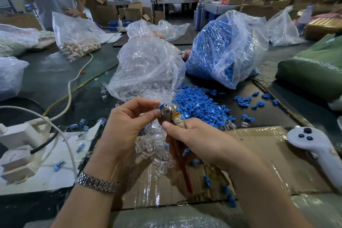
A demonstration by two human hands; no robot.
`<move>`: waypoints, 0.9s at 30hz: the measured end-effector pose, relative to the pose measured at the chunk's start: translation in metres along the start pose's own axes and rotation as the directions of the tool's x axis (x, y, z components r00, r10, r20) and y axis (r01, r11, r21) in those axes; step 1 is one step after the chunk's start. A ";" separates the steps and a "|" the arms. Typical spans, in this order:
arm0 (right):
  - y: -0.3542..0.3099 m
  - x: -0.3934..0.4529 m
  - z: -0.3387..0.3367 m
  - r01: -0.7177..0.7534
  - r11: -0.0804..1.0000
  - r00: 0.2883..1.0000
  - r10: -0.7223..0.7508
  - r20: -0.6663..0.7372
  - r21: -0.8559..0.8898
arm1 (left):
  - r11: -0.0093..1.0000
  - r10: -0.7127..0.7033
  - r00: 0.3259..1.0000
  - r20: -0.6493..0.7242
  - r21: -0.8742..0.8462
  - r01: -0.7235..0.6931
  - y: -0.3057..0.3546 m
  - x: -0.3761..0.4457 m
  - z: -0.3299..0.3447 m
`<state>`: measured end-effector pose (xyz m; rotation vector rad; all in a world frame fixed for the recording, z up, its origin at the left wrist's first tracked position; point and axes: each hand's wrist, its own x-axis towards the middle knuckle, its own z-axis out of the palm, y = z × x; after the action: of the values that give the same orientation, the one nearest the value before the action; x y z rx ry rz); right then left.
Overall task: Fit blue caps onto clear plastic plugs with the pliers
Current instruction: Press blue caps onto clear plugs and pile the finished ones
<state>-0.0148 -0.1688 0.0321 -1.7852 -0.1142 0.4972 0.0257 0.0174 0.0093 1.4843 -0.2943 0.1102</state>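
My right hand [196,139] grips the pliers [169,114] by their tape-wrapped handles, one red handle pointing down. My left hand [127,122] pinches a blue cap [161,106] on a clear plug at the metal jaws. A loose heap of blue caps [199,103] lies just behind the hands. Clear plugs [153,146] lie piled under the hands on the cardboard. Several finished blue-capped plugs [59,165] lie scattered at the left.
A bag of clear plugs [148,66] and a bag of blue caps [222,48] stand behind. A white power strip with cables [20,144] lies left, a white controller [314,146] right, a green bag [314,72] far right. Another person stands at the back left.
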 end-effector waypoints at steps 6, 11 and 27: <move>-0.002 0.004 0.007 0.018 0.995 0.997 -0.026 -0.079 -0.102 | 1.000 -0.007 1.000 -0.007 0.028 0.007 -0.004 0.000 -0.002; -0.001 0.004 0.004 -0.014 0.995 0.997 0.007 -0.071 -0.096 | 0.999 -0.008 0.999 -0.039 0.049 0.010 -0.008 0.002 0.001; 0.025 0.028 -0.063 -0.332 0.714 0.835 -0.081 -0.544 -0.617 | 0.574 0.118 0.930 -0.347 0.788 0.221 -0.011 0.005 -0.030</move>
<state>0.0308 -0.2230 0.0128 -2.6405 0.2679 -0.0012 0.0371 0.0451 -0.0020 2.3693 0.1575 0.5380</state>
